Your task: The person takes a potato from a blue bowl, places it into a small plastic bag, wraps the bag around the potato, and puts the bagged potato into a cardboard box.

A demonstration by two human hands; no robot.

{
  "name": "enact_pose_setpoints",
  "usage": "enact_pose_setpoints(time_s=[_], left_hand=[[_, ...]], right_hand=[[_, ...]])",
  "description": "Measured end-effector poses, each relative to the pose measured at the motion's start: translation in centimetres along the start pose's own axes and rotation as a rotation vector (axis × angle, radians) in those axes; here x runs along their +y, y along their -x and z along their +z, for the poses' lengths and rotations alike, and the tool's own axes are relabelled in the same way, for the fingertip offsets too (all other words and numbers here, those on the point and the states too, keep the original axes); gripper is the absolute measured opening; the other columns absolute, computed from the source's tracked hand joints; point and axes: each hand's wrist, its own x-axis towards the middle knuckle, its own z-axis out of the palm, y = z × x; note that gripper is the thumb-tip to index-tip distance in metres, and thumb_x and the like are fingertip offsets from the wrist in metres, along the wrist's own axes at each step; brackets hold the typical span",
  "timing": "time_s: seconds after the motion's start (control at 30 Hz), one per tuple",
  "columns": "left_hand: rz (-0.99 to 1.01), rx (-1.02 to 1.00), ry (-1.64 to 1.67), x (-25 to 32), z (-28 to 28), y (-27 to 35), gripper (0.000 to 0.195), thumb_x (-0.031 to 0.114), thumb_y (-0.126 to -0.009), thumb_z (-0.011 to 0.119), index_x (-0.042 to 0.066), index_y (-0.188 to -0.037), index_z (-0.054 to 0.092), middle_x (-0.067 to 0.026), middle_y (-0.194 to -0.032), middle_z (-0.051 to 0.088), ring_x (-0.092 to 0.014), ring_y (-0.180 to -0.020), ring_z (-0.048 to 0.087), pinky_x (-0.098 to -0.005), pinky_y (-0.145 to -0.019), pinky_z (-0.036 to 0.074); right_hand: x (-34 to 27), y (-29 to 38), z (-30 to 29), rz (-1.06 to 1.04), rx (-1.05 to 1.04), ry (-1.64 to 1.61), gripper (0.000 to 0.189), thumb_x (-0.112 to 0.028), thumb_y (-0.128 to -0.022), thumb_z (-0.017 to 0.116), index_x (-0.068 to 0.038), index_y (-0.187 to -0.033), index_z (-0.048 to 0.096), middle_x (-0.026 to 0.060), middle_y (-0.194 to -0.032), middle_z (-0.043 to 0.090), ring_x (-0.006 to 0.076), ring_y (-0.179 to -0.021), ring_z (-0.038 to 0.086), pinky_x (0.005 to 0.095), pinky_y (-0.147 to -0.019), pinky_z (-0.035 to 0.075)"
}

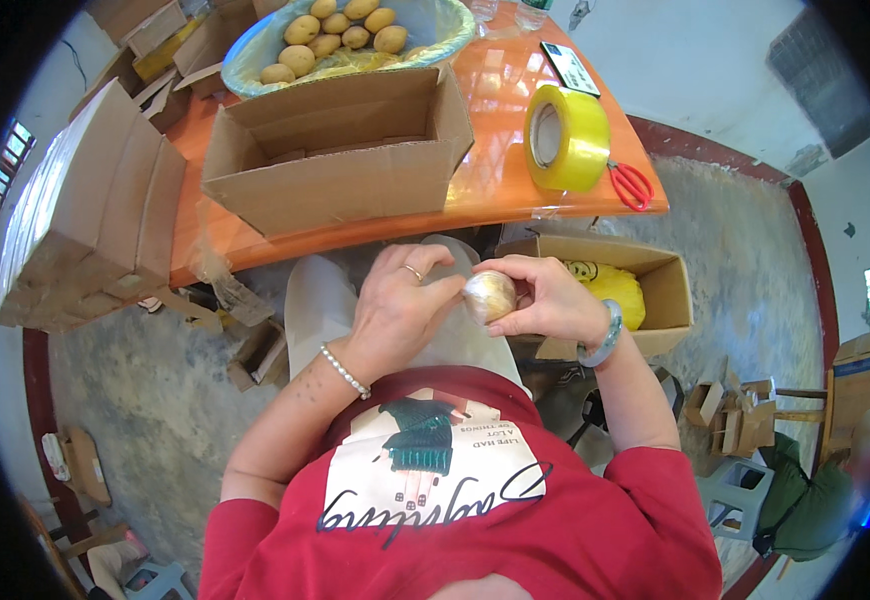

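Note:
A small round tan item, seemingly a potato, wrapped in clear plastic film is held above my lap in my right hand, between thumb and fingers. My left hand meets its left side with the fingertips; whether they pinch the film cannot be made out. Beyond both hands, an open cardboard box stands on the orange tabletop. Behind it, a blue basin lined with plastic holds several tan potatoes.
On the table's right lie a big roll of yellow packing tape, red-handled scissors and a phone-like object. Stacked cartons wrapped in film rise at left. Under the table edge, another carton holds a yellow bag.

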Motion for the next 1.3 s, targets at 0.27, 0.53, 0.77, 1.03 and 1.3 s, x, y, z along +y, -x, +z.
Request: enact_pose_setpoints(time_s=[0.27, 0.53, 0.77, 1.03, 1.3], left_hand=[[-0.326, -0.141, 0.219, -0.2, 1.2, 0.9, 0.012, 0.001, -0.077, 0.062, 0.003, -0.088, 0.068, -0.0102, -0.081, 0.060, -0.024, -0.074, 0.061, -0.0308, -0.067, 0.049], [-0.818, -0.365, 0.663, -0.3, 0.5, 0.4, 0.039, 0.025, -0.083, 0.065, -0.008, -0.103, 0.060, -0.0088, -0.088, 0.064, -0.011, -0.078, 0.059, -0.0260, -0.070, 0.049], [-0.937, -0.195, 0.888, -1.1, 0.6, 1.0, 0.045, 0.031, -0.079, 0.069, -0.005, -0.104, 0.061, -0.0073, -0.084, 0.065, -0.011, -0.070, 0.059, -0.0254, -0.064, 0.047], [-1.073, -0.146, 1.547, -2.2, 1.5, 2.9, 0.044, 0.037, -0.086, 0.057, 0.003, -0.114, 0.058, -0.0027, -0.100, 0.063, -0.012, -0.083, 0.056, -0.0246, -0.071, 0.044], [-1.017, -0.091, 1.559, -1.5, 1.6, 3.3, 0.051, 0.040, -0.084, 0.060, 0.004, -0.120, 0.055, -0.0051, -0.112, 0.061, -0.017, -0.104, 0.056, -0.0299, -0.085, 0.044]], right_hand=[[-1.0, -0.4, 1.0, -0.043, 0.143, 0.239, 0.051, -0.027, -0.063, 0.083, 0.003, -0.099, 0.064, 0.0110, -0.080, 0.063, 0.0170, -0.072, 0.060, 0.0287, -0.068, 0.049], [-0.8, -1.8, 2.4, -0.190, 0.219, 0.476, 0.046, -0.038, -0.061, 0.077, 0.000, -0.085, 0.066, 0.0181, -0.082, 0.063, 0.0328, -0.080, 0.061, 0.0410, -0.072, 0.048], [1.3, -2.1, 2.9, -0.213, 0.220, 0.398, 0.037, -0.022, -0.066, 0.076, 0.002, -0.092, 0.064, 0.0175, -0.075, 0.061, 0.0319, -0.072, 0.061, 0.0370, -0.068, 0.049], [3.8, -2.3, 3.9, 0.098, 0.316, -0.375, 0.013, 0.000, -0.077, 0.062, 0.006, -0.088, 0.064, 0.0127, -0.073, 0.066, 0.0185, -0.065, 0.065, 0.0285, -0.057, 0.050], [4.1, -1.4, 5.1, -0.072, 0.275, -0.895, 0.013, 0.002, -0.083, 0.060, 0.004, -0.096, 0.063, 0.0102, -0.087, 0.066, 0.0157, -0.073, 0.065, 0.0267, -0.063, 0.054]])
